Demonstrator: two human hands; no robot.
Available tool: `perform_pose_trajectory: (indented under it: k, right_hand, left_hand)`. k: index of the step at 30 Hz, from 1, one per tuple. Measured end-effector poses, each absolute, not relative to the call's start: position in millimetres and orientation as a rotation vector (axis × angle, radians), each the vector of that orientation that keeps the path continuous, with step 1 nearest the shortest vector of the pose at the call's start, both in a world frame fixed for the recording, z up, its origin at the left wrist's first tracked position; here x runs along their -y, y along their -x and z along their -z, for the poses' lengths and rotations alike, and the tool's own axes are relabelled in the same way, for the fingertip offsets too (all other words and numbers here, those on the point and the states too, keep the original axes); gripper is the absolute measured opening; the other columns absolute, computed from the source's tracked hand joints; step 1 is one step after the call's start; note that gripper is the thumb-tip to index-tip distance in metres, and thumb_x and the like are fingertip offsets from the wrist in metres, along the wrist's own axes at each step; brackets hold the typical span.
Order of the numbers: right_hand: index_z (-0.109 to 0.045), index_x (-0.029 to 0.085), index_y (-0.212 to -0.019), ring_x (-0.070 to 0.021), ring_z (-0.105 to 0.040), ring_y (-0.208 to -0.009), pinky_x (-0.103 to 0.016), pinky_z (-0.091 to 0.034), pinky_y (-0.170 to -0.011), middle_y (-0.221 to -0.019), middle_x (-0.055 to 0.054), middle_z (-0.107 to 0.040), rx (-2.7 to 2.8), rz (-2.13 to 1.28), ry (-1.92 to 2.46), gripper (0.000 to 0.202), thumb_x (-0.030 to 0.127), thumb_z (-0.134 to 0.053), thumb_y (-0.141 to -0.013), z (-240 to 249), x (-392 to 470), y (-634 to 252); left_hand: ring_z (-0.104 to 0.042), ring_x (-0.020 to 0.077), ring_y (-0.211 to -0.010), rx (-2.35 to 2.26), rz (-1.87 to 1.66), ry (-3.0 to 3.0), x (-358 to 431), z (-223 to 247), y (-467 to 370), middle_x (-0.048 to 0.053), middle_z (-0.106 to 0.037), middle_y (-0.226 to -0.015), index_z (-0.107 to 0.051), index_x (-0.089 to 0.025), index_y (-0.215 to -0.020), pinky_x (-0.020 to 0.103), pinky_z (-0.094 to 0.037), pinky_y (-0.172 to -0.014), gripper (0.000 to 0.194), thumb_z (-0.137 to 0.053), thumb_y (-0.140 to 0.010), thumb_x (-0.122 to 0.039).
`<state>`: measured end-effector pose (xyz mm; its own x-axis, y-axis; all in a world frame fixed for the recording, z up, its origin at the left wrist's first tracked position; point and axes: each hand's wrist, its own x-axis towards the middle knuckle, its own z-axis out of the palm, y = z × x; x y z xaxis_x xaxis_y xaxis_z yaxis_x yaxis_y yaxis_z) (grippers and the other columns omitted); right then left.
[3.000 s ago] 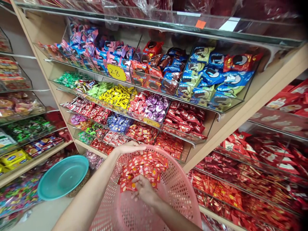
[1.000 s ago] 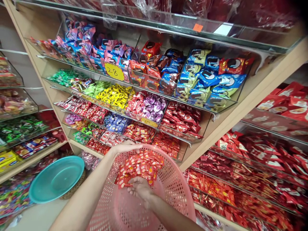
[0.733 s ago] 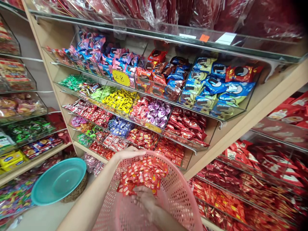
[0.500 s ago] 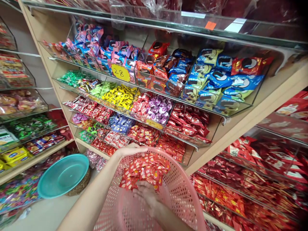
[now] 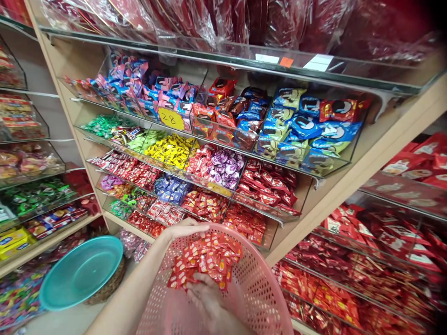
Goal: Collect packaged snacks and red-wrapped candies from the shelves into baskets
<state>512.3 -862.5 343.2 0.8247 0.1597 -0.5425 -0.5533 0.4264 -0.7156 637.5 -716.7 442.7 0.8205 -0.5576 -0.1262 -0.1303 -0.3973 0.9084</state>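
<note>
A pink perforated plastic basket (image 5: 260, 274) is tilted in front of me, below the candy shelves. My left hand (image 5: 185, 229) is closed over its far rim. Small red candy packets (image 5: 209, 256) with pale and yellow spots lie heaped against the basket's far wall. Inside the basket, my right hand (image 5: 207, 295) lies at the near edge of that heap, fingers loosely apart and touching the packets. It is slightly blurred, and I see no packet held in it.
Clear-fronted shelves of wrapped candy (image 5: 171, 149) rise beyond the basket, with a yellow price tag (image 5: 171, 118) marked 28. A turquoise basin (image 5: 82, 272) rests on a woven basket (image 5: 110, 281) at left. A slanting wooden panel (image 5: 331, 186) separates shelves of red packets on the right.
My view has tilted up a little, so the shelves sit lower in the picture. The right hand has shifted slightly left at the packets; the left hand keeps its hold on the rim.
</note>
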Motion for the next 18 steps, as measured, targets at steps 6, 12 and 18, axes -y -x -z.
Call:
perform_pose_trajectory:
  k: [6, 12, 18]
  right_hand:
    - [-0.055, 0.019, -0.083, -0.0131, -0.064, -0.074, -0.026, -0.047, -0.083, -0.065, 0.002, -0.061, -0.486, -0.442, 1.050, 0.030, 0.011, -0.060, -0.054, -356, 859, -514]
    - [-0.056, 0.018, -0.087, -0.0124, -0.062, -0.072, -0.026, -0.047, -0.078, -0.065, 0.004, -0.056, -0.485, -0.451, 1.035, 0.038, 0.010, -0.062, -0.051, -357, 861, -514]
    - [-0.058, 0.018, -0.089, -0.0112, -0.059, -0.067, -0.026, -0.046, -0.070, -0.069, 0.003, -0.059, -0.498, -0.507, 1.173, 0.040, 0.010, -0.062, -0.050, -373, 872, -501]
  left_hand:
    - [-0.060, 0.0237, -0.086, 0.470, 0.481, -2.019, 720, -447, -639, 0.011, -0.070, -0.087, -0.071, -0.009, -0.077, 0.034, -0.040, -0.084, 0.057, -0.047, -0.076, -0.061]
    - [-0.059, 0.0235, -0.084, 0.462, 0.515, -2.076, 725, -444, -645, 0.012, -0.070, -0.086, -0.071, -0.008, -0.079, 0.036, -0.040, -0.082, 0.058, -0.046, -0.076, -0.061]
    - [-0.059, 0.0241, -0.086, 0.447, 0.511, -2.102, 731, -447, -648, 0.011, -0.069, -0.087, -0.071, -0.008, -0.079, 0.036, -0.038, -0.085, 0.057, -0.046, -0.076, -0.060]
